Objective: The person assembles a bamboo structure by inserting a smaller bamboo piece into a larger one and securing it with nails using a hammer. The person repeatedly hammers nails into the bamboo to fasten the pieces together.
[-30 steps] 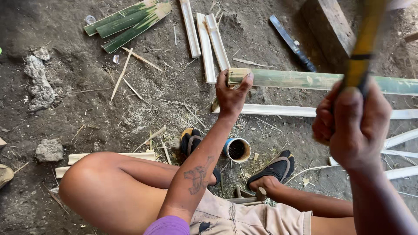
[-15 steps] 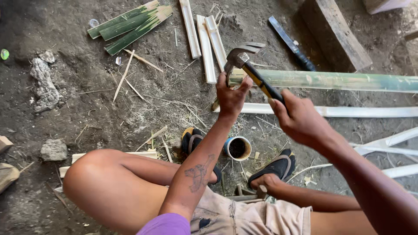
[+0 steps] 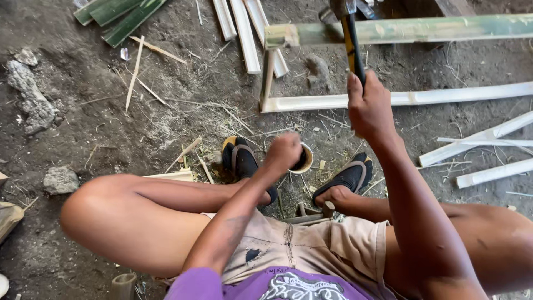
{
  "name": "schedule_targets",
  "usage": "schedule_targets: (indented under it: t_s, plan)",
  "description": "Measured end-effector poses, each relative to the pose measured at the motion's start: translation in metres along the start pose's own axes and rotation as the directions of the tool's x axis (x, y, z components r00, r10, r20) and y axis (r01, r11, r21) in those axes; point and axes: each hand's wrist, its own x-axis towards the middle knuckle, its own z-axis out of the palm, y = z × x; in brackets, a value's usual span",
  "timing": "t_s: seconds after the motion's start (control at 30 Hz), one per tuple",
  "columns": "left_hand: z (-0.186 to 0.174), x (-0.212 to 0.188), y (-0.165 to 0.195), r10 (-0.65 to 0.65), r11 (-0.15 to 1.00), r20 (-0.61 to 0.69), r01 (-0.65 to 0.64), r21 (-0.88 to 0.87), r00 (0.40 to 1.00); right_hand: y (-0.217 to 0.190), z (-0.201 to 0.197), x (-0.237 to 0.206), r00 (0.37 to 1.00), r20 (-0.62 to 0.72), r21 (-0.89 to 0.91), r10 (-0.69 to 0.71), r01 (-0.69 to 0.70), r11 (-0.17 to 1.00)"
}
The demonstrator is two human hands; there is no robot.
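Note:
My right hand (image 3: 369, 105) grips the black and yellow handle of a hammer (image 3: 351, 44). The hammer's head reaches the top edge beside the cut end of a long green bamboo pole (image 3: 422, 29). A pale split bamboo strip (image 3: 444, 95) lies parallel below the pole, and a short pale piece (image 3: 267, 78) joins the two at their left ends. My left hand (image 3: 284, 151) is blurred and closed in a fist just over a small round cup (image 3: 305, 162) between my sandalled feet. I cannot see anything in that fist.
Green bamboo strips (image 3: 122, 14) lie at the top left and pale slats (image 3: 244, 33) at top centre. More pale strips (image 3: 488, 144) are at the right. Grey rocks (image 3: 33, 100) (image 3: 61, 179) sit on the dirt at the left. A short bamboo stump (image 3: 122, 286) stands by my knee.
My left hand let go of the green pole's end and dropped back to the cup by my feet. My right hand still holds the hammer near the pole's end.

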Motion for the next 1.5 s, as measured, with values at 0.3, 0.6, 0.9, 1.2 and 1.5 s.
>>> schedule_targets:
  t_s: [0.3,0.6,0.9,1.2,1.5]
  plan:
    - [0.073,0.008,-0.007,-0.269,0.708,0.521,-0.201,0.677,0.810,0.000,0.005,-0.010,0.995,-0.038,-0.053,-0.090,0.088,0.995]
    - [0.064,0.014,0.007,-0.411,0.698,0.440,-0.035,0.715,0.799,0.004,0.004,-0.013,0.993,-0.021,-0.026,-0.115,0.115,0.993]
    - [0.059,0.008,0.007,-0.417,0.678,0.393,-0.007,0.735,0.820,0.003,0.005,-0.016,0.994,-0.007,-0.006,-0.107,0.107,0.994]
    - [0.053,0.007,-0.002,-0.186,0.733,0.446,-0.178,0.657,0.876,0.002,0.006,-0.012,0.986,-0.046,-0.006,-0.161,0.161,0.987]
    - [-0.046,0.012,0.044,0.008,0.978,-0.142,-0.038,-0.207,0.990,0.006,0.008,-0.007,0.986,-0.053,0.021,-0.158,0.159,0.987]
